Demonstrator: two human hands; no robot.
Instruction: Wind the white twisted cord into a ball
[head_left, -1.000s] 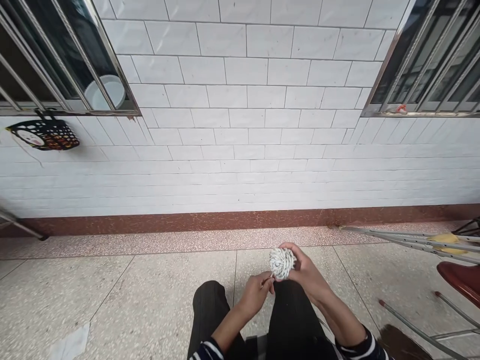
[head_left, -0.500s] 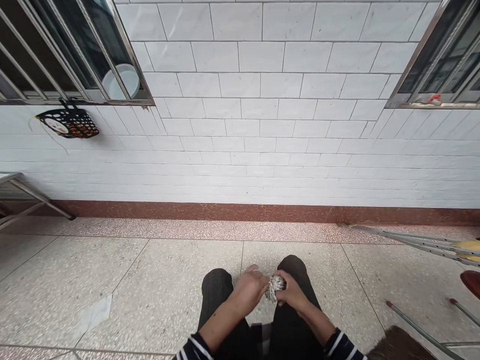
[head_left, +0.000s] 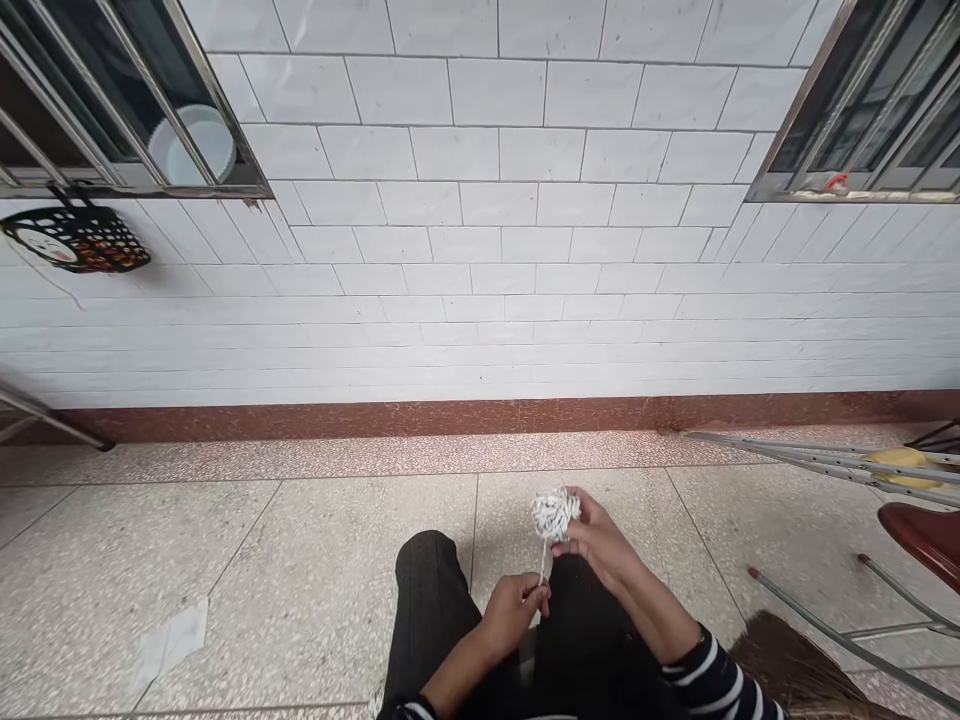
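Observation:
A ball of whitish cord (head_left: 556, 514) is gripped from its right side by my right hand (head_left: 596, 543), just beyond my right knee. From the ball a strand of cord (head_left: 544, 560) runs down, pulled straight, to my left hand (head_left: 517, 612). The left fingers pinch that strand between the two dark-trousered knees. Part of the ball is covered by the right fingers, and where the strand goes past the left fist is hard to make out.
A white tiled wall (head_left: 480, 240) rises ahead, with barred windows left and right. A black basket (head_left: 79, 240) hangs at left. At right are metal crutches (head_left: 810, 462), a dark red chair (head_left: 922, 540) and a brown broom head (head_left: 795, 670). White paper (head_left: 174, 640) lies on the floor.
My right hand has lifted the ball forward and turned it. My left hand has come off the ball and moved back toward me, drawing a strand taut. The head view has shifted slightly.

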